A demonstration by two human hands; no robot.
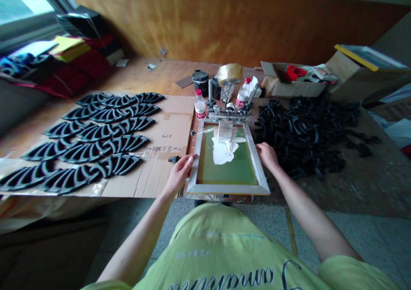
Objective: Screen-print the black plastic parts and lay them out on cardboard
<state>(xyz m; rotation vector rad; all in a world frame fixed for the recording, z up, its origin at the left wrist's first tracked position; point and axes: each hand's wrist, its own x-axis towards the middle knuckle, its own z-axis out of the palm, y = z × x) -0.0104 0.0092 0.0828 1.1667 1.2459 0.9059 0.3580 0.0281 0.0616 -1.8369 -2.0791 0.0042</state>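
Your shirt [221, 238] is lime green with dark cursive lettering [248, 280]. Your frame [224, 189] is silver-grey, yellow along the near edge; its mesh [213, 173] is olive green with a yellower border. Ink [222, 153] is white. Pieces [102, 151] on your left: black, ribbed fan pattern, on tan cardboard [175, 121]. Heap [298, 125] on your right: black too. Bottles [199, 106] have red caps [198, 92]. Wall [205, 24] is mottled orange-brown; floor [257, 217] is speckled grey, yellow line [290, 230].
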